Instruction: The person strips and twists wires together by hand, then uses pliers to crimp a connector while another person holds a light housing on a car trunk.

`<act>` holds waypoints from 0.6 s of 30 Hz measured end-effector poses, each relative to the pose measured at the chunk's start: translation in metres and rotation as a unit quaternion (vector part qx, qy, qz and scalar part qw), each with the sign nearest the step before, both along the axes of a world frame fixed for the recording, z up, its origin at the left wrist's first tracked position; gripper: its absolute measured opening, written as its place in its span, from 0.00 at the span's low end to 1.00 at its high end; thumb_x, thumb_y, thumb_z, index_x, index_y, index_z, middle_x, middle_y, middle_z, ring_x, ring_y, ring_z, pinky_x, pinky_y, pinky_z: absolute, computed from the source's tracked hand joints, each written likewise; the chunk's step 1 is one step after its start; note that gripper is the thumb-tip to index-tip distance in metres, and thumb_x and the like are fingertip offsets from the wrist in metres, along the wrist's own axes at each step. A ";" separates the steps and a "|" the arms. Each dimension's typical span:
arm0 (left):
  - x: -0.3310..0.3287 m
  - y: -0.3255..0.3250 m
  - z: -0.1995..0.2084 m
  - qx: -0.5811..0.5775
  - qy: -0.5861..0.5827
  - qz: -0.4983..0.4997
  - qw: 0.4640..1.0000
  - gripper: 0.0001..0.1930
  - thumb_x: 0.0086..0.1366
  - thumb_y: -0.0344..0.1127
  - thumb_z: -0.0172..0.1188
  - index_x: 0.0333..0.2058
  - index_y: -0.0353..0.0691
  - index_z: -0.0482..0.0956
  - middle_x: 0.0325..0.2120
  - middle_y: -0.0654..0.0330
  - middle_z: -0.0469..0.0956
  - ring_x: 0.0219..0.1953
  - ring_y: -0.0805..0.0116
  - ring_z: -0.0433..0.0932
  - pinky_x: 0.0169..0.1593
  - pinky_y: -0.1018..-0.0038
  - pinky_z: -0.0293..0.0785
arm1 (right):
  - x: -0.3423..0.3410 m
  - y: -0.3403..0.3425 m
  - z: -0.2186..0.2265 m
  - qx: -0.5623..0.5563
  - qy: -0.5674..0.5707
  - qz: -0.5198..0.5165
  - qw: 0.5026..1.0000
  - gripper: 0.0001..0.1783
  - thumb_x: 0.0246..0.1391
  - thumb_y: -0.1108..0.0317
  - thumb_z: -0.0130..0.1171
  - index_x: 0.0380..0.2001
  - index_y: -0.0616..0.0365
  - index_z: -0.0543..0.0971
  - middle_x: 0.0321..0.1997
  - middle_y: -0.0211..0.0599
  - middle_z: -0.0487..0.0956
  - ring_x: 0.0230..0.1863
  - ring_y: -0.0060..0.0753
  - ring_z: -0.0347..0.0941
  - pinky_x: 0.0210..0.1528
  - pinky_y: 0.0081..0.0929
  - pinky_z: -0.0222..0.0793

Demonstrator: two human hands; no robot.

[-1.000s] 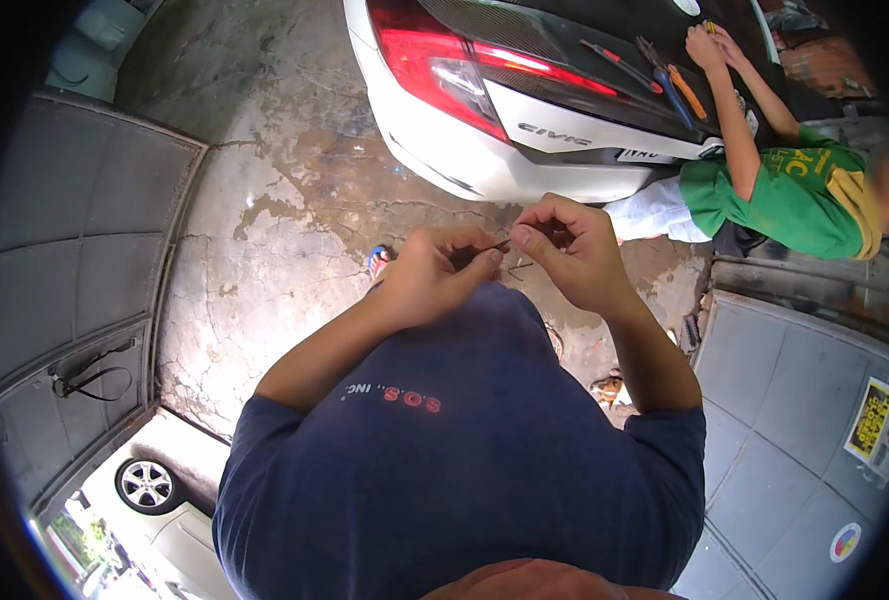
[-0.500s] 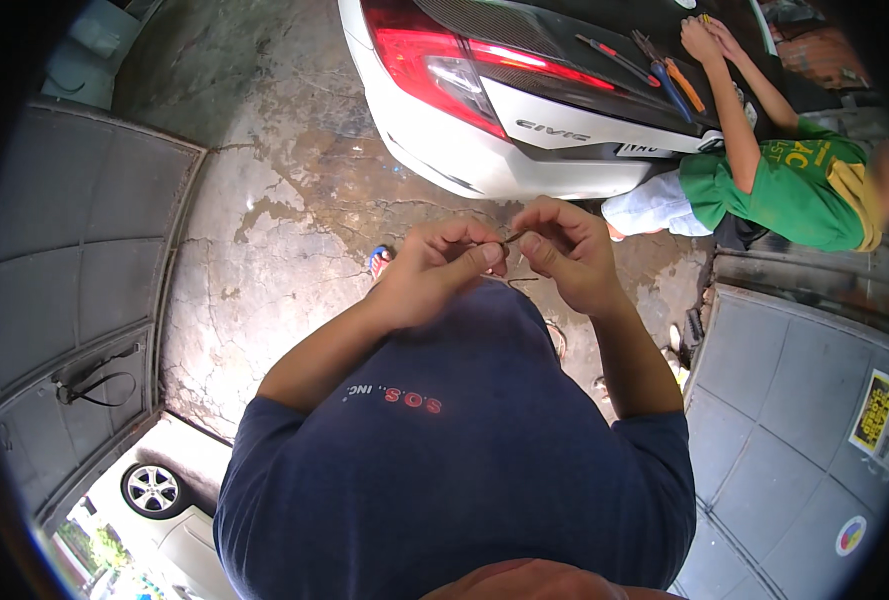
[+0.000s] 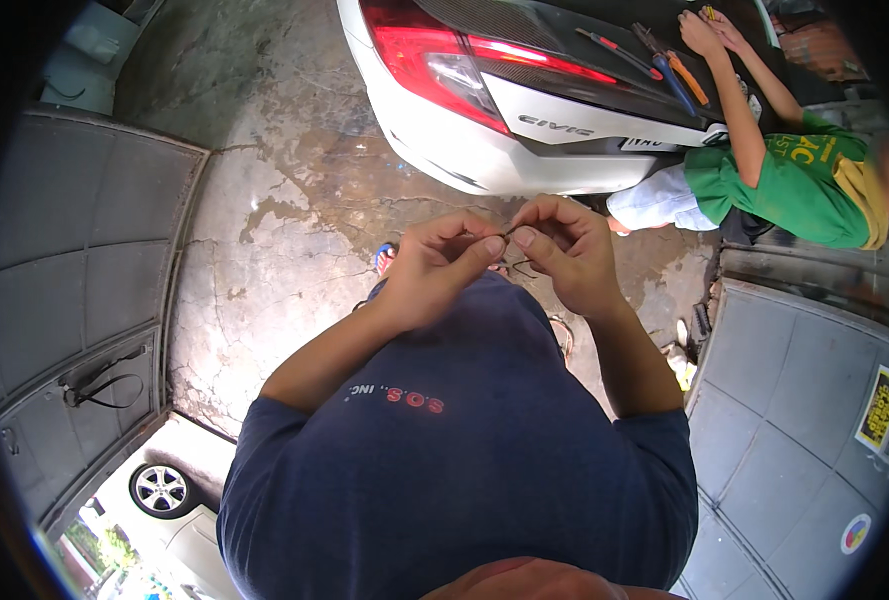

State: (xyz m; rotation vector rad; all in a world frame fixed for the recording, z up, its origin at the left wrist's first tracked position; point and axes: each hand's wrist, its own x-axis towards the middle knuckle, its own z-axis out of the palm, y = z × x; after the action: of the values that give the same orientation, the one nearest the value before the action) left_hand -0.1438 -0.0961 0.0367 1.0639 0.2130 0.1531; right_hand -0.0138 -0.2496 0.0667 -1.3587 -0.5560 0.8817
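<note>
In front of my chest, my left hand (image 3: 436, 265) and my right hand (image 3: 571, 262) meet almost fingertip to fingertip. Each pinches a thin dark strand (image 3: 506, 238) between thumb and forefinger. It looks like a wire, though most of it hides behind the fingers. A loose dark length hangs just below the right thumb. Beyond my hands is the rear of a white car (image 3: 524, 165). On its dark trunk lid lie a red-and-black hand tool (image 3: 619, 53), blue-handled pliers (image 3: 681, 92) and an orange-handled tool (image 3: 690, 80).
At the right, a person in a green shirt (image 3: 764, 190) leans at the car, both hands (image 3: 709, 32) around a small yellow thing. Grey metal gate panels (image 3: 89, 240) stand at either side of the cracked concrete floor (image 3: 229, 320). Another car's wheel (image 3: 161, 490) shows lower left.
My fingertips have drawn slightly closer together, and the strand between them now bends, with a loose length showing below. The other person's hands have shifted only a little.
</note>
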 end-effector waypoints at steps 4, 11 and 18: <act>0.000 -0.001 0.003 -0.012 -0.005 0.014 1.000 0.04 0.73 0.29 0.60 0.42 0.35 0.79 0.29 0.67 0.77 0.26 0.83 0.67 0.29 0.81 0.63 | -0.003 0.002 -0.001 0.004 0.016 -0.015 1.000 0.06 0.60 0.76 0.62 0.41 0.63 0.79 0.34 0.27 0.79 0.31 0.10 0.71 0.30 0.10 0.64; -0.003 0.004 0.001 -0.001 0.025 -0.013 1.000 0.06 0.72 0.30 0.61 0.44 0.34 0.80 0.38 0.63 0.83 0.40 0.78 0.79 0.44 0.79 0.75 | -0.005 0.004 0.002 -0.028 -0.039 -0.018 0.999 0.08 0.57 0.80 0.60 0.41 0.65 0.78 0.34 0.30 0.79 0.35 0.15 0.74 0.38 0.16 0.71; -0.003 0.003 0.003 0.017 0.029 -0.015 0.999 0.06 0.72 0.30 0.61 0.44 0.34 0.80 0.38 0.62 0.83 0.40 0.77 0.80 0.46 0.78 0.77 | -0.005 0.006 0.011 -0.054 -0.050 -0.024 0.997 0.05 0.54 0.82 0.59 0.36 0.66 0.79 0.34 0.31 0.79 0.36 0.16 0.75 0.40 0.17 0.72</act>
State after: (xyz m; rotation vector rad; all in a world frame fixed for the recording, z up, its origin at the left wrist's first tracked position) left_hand -0.1467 -0.0927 0.0400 1.1067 0.2470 0.0995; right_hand -0.0189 -0.2436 0.0775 -1.5157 -0.5566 0.8165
